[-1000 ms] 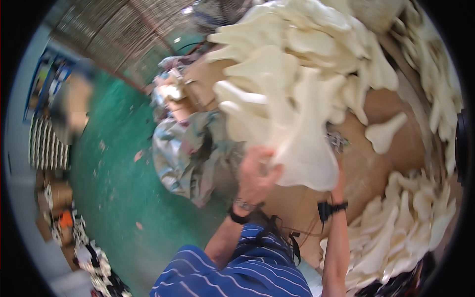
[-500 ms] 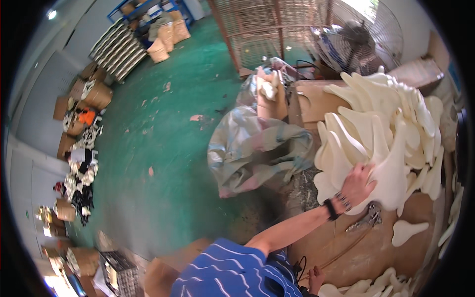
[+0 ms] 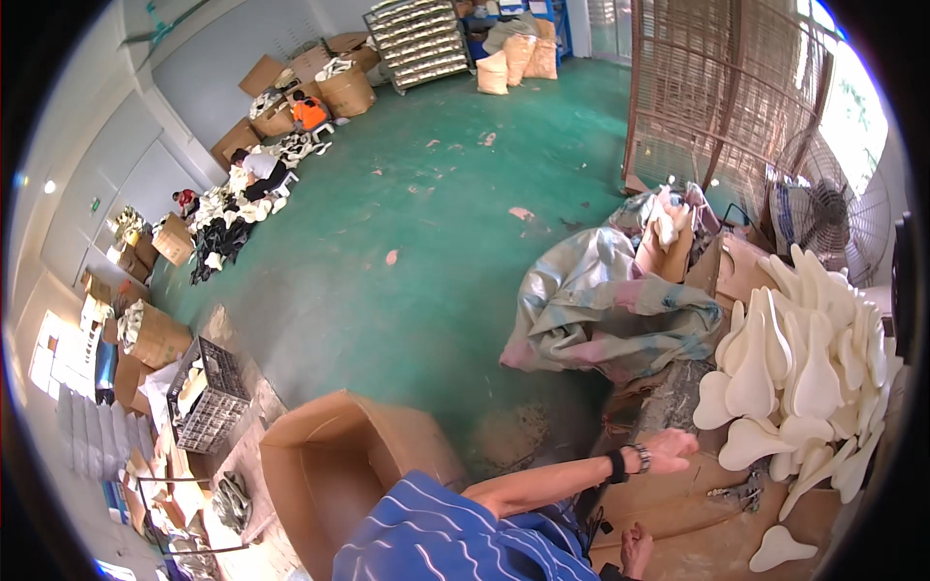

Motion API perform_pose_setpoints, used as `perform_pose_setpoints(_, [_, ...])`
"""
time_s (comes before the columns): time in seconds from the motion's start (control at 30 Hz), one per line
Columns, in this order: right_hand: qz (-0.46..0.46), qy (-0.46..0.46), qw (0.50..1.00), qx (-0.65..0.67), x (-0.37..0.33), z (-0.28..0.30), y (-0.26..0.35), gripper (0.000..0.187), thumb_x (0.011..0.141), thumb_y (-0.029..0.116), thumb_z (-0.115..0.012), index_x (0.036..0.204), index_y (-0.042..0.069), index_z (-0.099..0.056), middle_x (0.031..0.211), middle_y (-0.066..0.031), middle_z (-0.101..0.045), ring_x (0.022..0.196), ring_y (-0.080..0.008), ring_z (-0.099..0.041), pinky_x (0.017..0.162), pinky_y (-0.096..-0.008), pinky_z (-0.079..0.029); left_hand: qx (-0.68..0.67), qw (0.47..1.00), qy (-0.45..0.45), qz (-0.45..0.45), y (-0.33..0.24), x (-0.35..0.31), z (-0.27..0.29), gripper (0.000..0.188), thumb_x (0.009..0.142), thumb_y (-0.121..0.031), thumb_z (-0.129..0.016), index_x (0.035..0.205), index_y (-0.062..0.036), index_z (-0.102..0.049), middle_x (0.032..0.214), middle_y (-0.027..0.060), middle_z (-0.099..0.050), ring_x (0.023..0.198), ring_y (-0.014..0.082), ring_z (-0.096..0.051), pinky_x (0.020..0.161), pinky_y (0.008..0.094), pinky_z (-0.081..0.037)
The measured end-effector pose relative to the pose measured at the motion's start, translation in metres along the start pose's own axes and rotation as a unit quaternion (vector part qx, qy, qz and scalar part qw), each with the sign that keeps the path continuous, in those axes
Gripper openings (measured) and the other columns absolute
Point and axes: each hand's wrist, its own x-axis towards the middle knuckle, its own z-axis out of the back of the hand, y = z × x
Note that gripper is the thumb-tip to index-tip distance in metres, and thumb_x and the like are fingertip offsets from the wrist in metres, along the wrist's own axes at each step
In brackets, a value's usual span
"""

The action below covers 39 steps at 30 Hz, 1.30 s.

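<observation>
My left hand, with a watch and black band on the wrist, reaches out over the brown work table. Its fingers are apart and nothing shows in them. Just beyond it lies a heap of cream bicycle-saddle-shaped pieces, overlapping one another. A metal hand tool like a spray gun rests beside the heap, with a thin hose running from it. One loose saddle-shaped piece lies nearer me. My right hand is low over the table's near side, fingers loosely bent, with nothing visible in it.
A crumpled plastic sack sits past the table, near a large fan and a wire-mesh rack. An open cardboard box stands at my left, with a black crate beyond. Seated people work by boxes far off.
My view has swung left, bringing the open box and crate into sight. My left hand has come off the heap of saddle-shaped pieces. The right hand stays low.
</observation>
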Motion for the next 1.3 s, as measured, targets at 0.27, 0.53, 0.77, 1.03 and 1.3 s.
perform_pose_setpoints(0.27, [0.078, 0.043, 0.994, -0.061, -0.062, -0.02, 0.01, 0.044, 0.099, 0.032, -0.068, 0.125, -0.003, -0.071, 0.111, -0.0296, -0.075, 0.104, -0.0437, -0.073, 0.09, -0.0468, -0.057, -0.002, 0.997, -0.012, 0.072, 0.0, -0.114, 0.027, 0.045, 0.083, -0.025, -0.071, 0.118, 0.0029, -0.068, 0.093, 0.0161, -0.075, 0.089, 0.0331, -0.073, 0.079, 0.0436, -0.057])
perform_pose_setpoints(0.53, [0.069, 0.089, 0.992, -0.057, -0.099, -0.042, -0.019, 0.043, 0.098, 0.031, -0.068, 0.124, -0.003, -0.072, 0.109, -0.0301, -0.074, 0.101, -0.0428, -0.073, 0.087, -0.0481, -0.057, -0.018, 0.998, 0.023, 0.06, -0.012, -0.151, 0.014, 0.044, 0.083, -0.024, -0.071, 0.118, 0.004, -0.067, 0.088, 0.0136, -0.073, 0.084, 0.03, -0.071, 0.077, 0.0419, -0.056])
perform_pose_setpoints(0.77, [0.078, 0.084, 0.991, -0.062, -0.111, -0.07, -0.049, 0.049, 0.097, 0.029, -0.069, 0.131, -0.006, -0.068, 0.112, -0.0288, -0.075, 0.104, -0.0416, -0.073, 0.092, -0.047, -0.057, -0.018, 0.997, 0.03, 0.062, -0.011, -0.178, 0.011, 0.044, 0.082, -0.023, -0.07, 0.117, 0.0036, -0.067, 0.089, 0.0138, -0.073, 0.085, 0.0297, -0.071, 0.077, 0.0417, -0.056])
perform_pose_setpoints(1.03, [-0.05, 0.062, 0.995, -0.058, -0.129, -0.079, -0.012, 0.045, 0.089, 0.029, -0.07, 0.118, -0.005, -0.073, 0.092, -0.0277, -0.075, 0.087, -0.0417, -0.075, 0.078, -0.0471, -0.059, 0.026, 0.991, 0.119, 0.046, -0.016, -0.162, 0.006, 0.044, 0.087, -0.029, -0.072, 0.122, -0.0018, -0.07, 0.106, 0.017, -0.078, 0.098, 0.0308, -0.075, 0.087, 0.041, -0.06])
perform_pose_setpoints(1.3, [-0.095, -0.064, 0.991, -0.066, -0.149, -0.053, 0.037, 0.036, 0.091, 0.031, -0.065, 0.106, 0.001, -0.073, 0.085, -0.0255, -0.073, 0.083, -0.0466, -0.071, 0.075, -0.0551, -0.057, -0.006, 0.96, 0.272, 0.07, -0.007, -0.111, -0.034, 0.046, 0.095, -0.025, -0.075, 0.133, -0.0003, -0.066, 0.113, 0.0144, -0.077, 0.102, 0.02, -0.075, 0.089, 0.0338, -0.06])
